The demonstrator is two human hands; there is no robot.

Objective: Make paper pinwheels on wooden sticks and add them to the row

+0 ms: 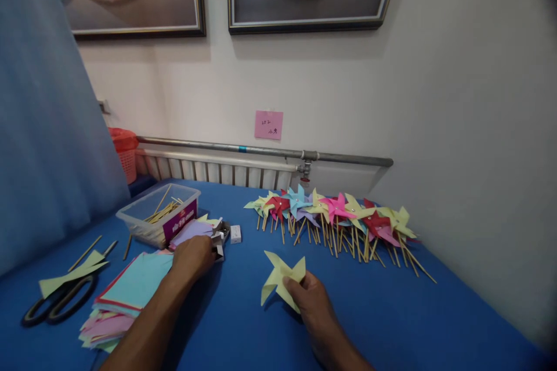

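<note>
Pinched between thumb and fingers of my right hand point(310, 297) is a pale yellow paper pinwheel point(277, 274), with no stick showing on it. My left hand point(195, 256) reaches to a small open cardboard box point(219, 248); its fingertips are hidden inside or behind the box, so their grip does not show. Behind that box is another small box point(224, 228) with dark, shiny bits in it. A small white box point(235, 234) stands just right of them. Under my left forearm lies a stack of coloured paper squares point(130, 284).
Many finished pinwheels on sticks point(335, 211) lie in a row at the back right. A clear plastic tub point(159, 214) holds wooden sticks. Black-handled scissors point(65, 295) lie at left under a paper strip. The blue table point(243, 324) meets a wall with a metal pipe point(217, 145).
</note>
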